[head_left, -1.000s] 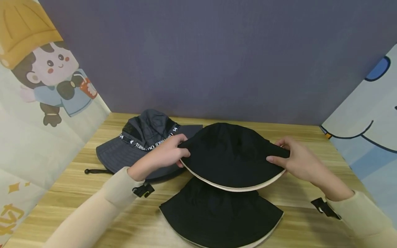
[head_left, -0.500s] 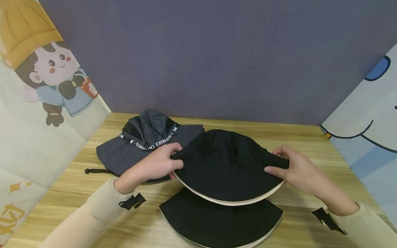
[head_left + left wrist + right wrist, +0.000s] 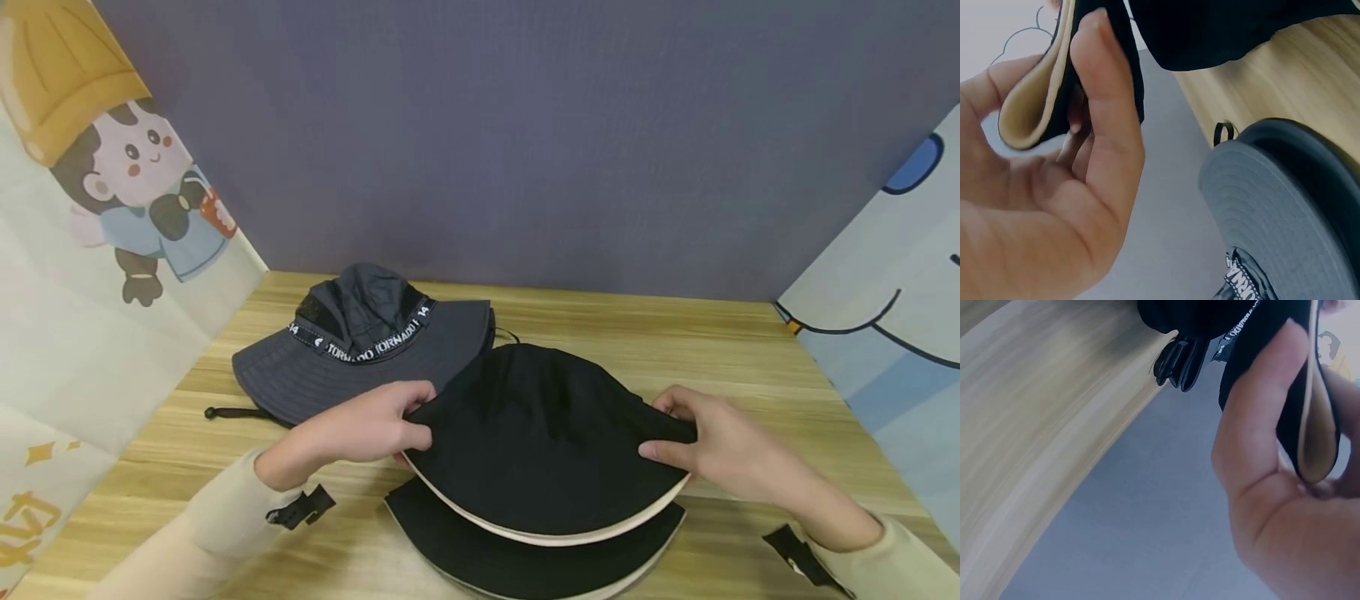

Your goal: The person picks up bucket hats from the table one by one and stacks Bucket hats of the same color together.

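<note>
A black bucket hat (image 3: 547,450) with a cream edge is held between both hands, its brim folded flat. My left hand (image 3: 363,429) pinches the left end of the brim, thumb on top; the left wrist view shows the cream lining (image 3: 1022,119) bent into a loop there. At the opposite end, my right hand (image 3: 723,442) pinches the brim the same way, with the lining (image 3: 1319,440) visible in the right wrist view. Below it, a second black hat (image 3: 540,575) lies on the wooden table (image 3: 780,383); the held hat covers its crown. Whether the two touch I cannot tell.
A dark grey bucket hat (image 3: 450,342) with a lettered band stands at the back left, partly behind the left hand. Its black cord (image 3: 236,413) sticks out to the left. A grey-blue panel (image 3: 525,150) rises behind the table, with printed cloths at both sides.
Both hands have brought the held black hat down and nearer the front, over the lower hat, which it now covers more. The grey hat stays put and shows more of its brim.
</note>
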The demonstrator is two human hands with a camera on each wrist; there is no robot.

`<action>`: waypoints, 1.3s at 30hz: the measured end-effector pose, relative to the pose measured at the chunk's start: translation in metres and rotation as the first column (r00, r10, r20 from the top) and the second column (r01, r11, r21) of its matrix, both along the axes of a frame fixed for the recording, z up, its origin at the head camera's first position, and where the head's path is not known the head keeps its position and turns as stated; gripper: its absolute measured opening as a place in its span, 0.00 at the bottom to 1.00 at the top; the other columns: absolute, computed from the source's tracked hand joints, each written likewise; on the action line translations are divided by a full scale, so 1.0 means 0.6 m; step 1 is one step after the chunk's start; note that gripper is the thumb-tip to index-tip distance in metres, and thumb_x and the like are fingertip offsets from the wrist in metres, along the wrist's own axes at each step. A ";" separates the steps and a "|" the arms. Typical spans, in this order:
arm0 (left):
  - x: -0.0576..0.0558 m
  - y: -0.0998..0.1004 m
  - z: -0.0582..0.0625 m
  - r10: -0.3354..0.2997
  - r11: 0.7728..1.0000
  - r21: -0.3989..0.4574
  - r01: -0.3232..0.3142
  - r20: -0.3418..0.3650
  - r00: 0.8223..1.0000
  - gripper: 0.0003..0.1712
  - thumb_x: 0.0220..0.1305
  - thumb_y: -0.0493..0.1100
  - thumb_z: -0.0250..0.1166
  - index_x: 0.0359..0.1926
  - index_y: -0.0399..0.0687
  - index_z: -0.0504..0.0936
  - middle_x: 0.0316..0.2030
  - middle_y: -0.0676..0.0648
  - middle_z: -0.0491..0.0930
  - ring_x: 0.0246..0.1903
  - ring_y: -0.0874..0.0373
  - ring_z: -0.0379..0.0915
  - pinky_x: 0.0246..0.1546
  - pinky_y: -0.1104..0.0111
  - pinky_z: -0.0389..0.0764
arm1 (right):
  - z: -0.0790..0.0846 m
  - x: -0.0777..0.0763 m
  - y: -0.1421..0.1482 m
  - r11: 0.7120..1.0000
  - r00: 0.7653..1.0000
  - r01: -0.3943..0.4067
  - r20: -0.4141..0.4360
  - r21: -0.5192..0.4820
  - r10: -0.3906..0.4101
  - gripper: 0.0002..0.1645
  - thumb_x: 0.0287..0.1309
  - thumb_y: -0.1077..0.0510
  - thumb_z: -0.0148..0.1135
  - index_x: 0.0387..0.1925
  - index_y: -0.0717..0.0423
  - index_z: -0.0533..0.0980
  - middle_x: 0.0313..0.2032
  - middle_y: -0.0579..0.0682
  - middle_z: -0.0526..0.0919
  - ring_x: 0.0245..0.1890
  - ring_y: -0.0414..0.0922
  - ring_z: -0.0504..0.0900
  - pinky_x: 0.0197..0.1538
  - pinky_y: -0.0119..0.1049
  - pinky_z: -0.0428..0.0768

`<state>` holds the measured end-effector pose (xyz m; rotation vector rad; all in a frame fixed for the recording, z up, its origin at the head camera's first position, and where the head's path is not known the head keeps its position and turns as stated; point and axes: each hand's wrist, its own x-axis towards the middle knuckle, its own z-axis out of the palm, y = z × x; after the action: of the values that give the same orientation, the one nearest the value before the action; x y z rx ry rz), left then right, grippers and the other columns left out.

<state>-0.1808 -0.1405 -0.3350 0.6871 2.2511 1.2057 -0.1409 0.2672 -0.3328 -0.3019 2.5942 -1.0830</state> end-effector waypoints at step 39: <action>0.027 0.001 -0.055 -0.117 0.910 -0.392 0.136 0.072 0.991 0.05 0.54 0.39 0.66 0.30 0.52 0.77 0.08 0.53 0.74 0.08 0.62 0.70 0.17 0.69 0.73 | -0.074 0.010 -0.029 0.955 0.960 -0.224 0.211 0.194 0.183 0.28 0.56 0.51 0.75 0.54 0.61 0.78 0.34 0.48 0.84 0.26 0.48 0.85 0.37 0.44 0.84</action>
<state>-0.1648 -0.1397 -0.3681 0.6226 2.2740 0.6632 -0.1346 0.2497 -0.3772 -0.3849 2.4183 -0.7140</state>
